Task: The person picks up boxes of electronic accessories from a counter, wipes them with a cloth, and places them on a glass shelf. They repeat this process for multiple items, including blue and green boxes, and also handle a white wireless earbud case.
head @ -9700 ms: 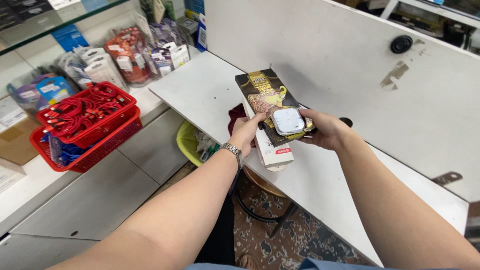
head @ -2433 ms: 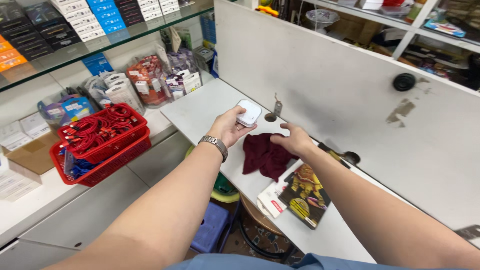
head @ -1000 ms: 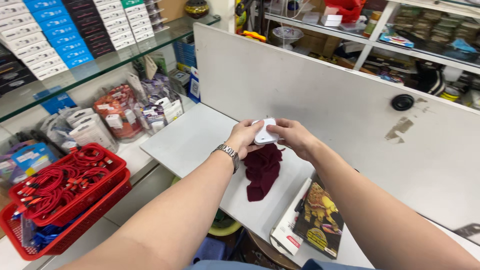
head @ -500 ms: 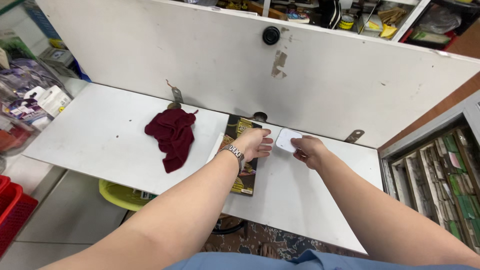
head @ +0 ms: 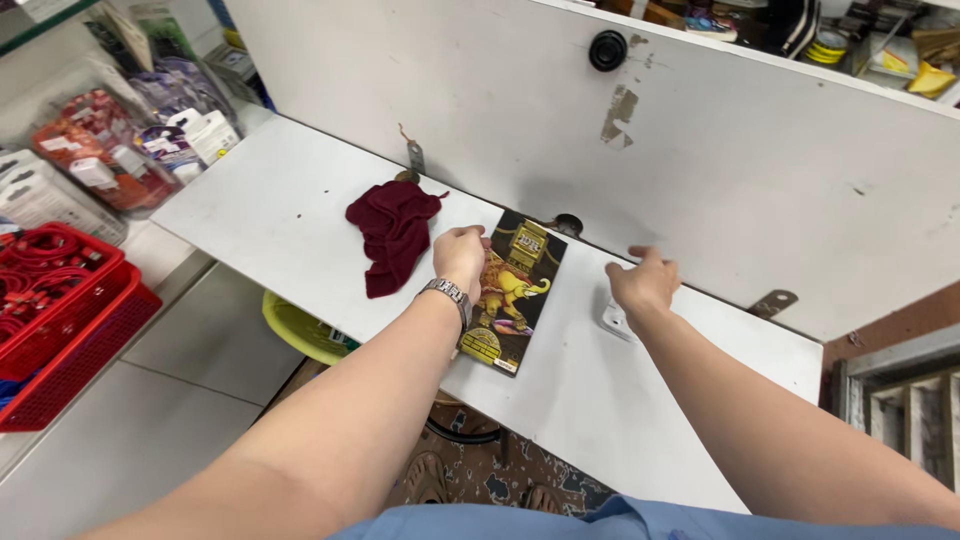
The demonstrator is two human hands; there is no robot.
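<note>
A: What has changed on the white bench [head: 300, 200]?

B: Half a second ago I had both hands at the small white rounded-square device [head: 612, 320]. Now it lies flat near the bench's back edge, just under my right hand [head: 642, 283], whose fingers are spread loose and grip nothing.

A: And the left?

B: My left hand [head: 460, 258], curled but holding nothing, rests on the dark rectangular printed box with a yellow picture [head: 512, 295]. The crumpled maroon cloth [head: 392, 230] lies beside it, untouched. To my eye the device is set down and let go.
</note>
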